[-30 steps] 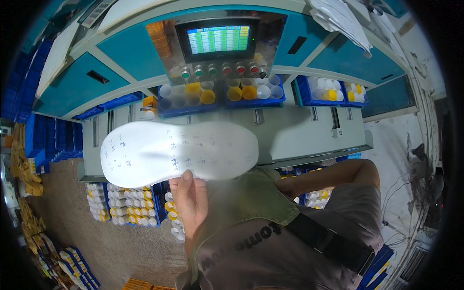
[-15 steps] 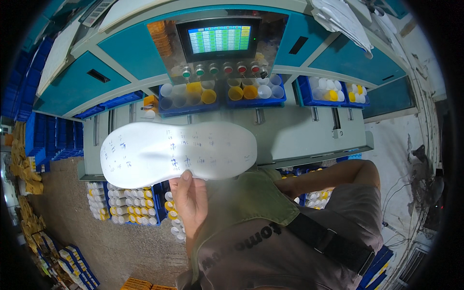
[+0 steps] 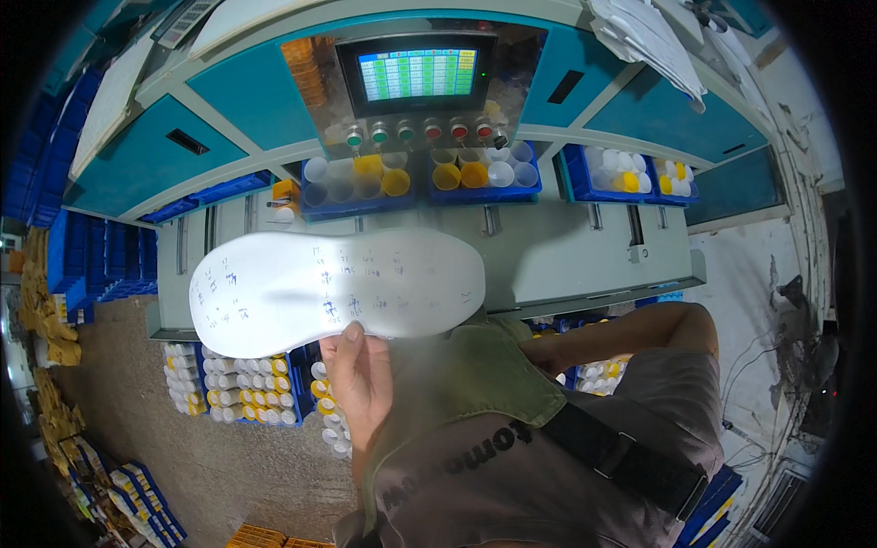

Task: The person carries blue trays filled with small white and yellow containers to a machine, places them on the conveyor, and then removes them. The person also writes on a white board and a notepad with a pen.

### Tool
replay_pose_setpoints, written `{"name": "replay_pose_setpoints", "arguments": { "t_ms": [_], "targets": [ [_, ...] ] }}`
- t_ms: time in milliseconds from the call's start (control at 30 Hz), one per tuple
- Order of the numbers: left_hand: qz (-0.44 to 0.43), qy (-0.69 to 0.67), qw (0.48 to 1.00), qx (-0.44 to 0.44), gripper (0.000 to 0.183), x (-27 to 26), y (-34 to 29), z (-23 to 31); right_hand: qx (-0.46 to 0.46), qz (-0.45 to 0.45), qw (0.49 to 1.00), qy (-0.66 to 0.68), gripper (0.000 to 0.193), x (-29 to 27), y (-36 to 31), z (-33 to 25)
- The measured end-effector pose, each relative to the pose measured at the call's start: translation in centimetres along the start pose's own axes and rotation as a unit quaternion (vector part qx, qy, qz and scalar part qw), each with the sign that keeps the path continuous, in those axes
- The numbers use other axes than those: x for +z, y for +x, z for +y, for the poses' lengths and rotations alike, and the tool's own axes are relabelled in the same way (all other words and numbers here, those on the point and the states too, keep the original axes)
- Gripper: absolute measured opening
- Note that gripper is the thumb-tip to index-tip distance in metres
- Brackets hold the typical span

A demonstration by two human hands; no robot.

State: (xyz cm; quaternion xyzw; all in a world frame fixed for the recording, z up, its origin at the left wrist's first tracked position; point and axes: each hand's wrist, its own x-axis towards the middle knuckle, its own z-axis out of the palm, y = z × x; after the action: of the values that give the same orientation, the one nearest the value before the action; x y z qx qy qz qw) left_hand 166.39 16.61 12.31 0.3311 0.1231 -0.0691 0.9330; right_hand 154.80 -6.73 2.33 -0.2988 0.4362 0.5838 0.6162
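Note:
My left hand [image 3: 362,373] is closed on the lower edge of a large white sole-shaped sheet [image 3: 292,292], with the thumb lying over its front. Rows of small blue handwritten marks cover both ends of the sheet. It is held up level with my waist, in front of a grey-green machine bench [image 3: 566,265]. My right arm [image 3: 630,340] bends in toward my waist beside a green apron [image 3: 475,384]. The fingers of that hand are hidden.
Blue trays [image 3: 489,194] of white and yellow cups stand along the back of the bench. Above them are a lit screen [image 3: 420,73] and a row of green and red buttons [image 3: 431,133]. More cup-filled crates [image 3: 294,384] sit below the bench. Papers [image 3: 653,46] hang at upper right.
Almost nothing differs. The white sheet has tilted very slightly in my left hand, and my right arm stays where it was.

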Motion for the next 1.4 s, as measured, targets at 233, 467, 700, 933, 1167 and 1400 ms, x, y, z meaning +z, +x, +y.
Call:
{"name": "replay_pose_setpoints", "arguments": {
  "t_ms": [233, 467, 700, 933, 1167, 1400],
  "targets": [
    [0.006, -0.004, 1.0, -0.003, 0.06, 0.1, 0.0, 0.0, -0.002, 0.003, 1.0, -0.001, 0.03, 0.1, -0.1, -0.1],
    [0.005, -0.003, 1.0, -0.01, 0.061, 0.0, -0.3, 0.0, -0.001, 0.005, 1.0, 0.005, 0.03, 0.1, 0.1, 0.2],
    [-0.014, -0.004, 1.0, 0.001, 0.061, -0.5, -1.1, 0.3, 0.007, 0.012, 1.0, 0.008, 0.03, -0.5, 0.3, -0.1],
    [-0.032, -0.018, 0.999, 0.015, 0.048, -1.2, -1.3, 0.3, 0.016, 0.02, 1.0, 0.011, 0.028, -0.5, 0.1, -0.4],
    [-0.034, -0.019, 0.999, 0.01, 0.05, -1.2, -1.1, 0.5, 0.031, -0.016, 0.999, 0.001, 0.026, -1.7, 1.5, -0.4],
    [-0.033, -0.013, 0.999, 0.012, 0.052, -0.7, -0.7, 0.4, 0.022, -0.009, 1.0, -0.003, 0.025, -2.0, 1.9, -0.3]
  ]
}}
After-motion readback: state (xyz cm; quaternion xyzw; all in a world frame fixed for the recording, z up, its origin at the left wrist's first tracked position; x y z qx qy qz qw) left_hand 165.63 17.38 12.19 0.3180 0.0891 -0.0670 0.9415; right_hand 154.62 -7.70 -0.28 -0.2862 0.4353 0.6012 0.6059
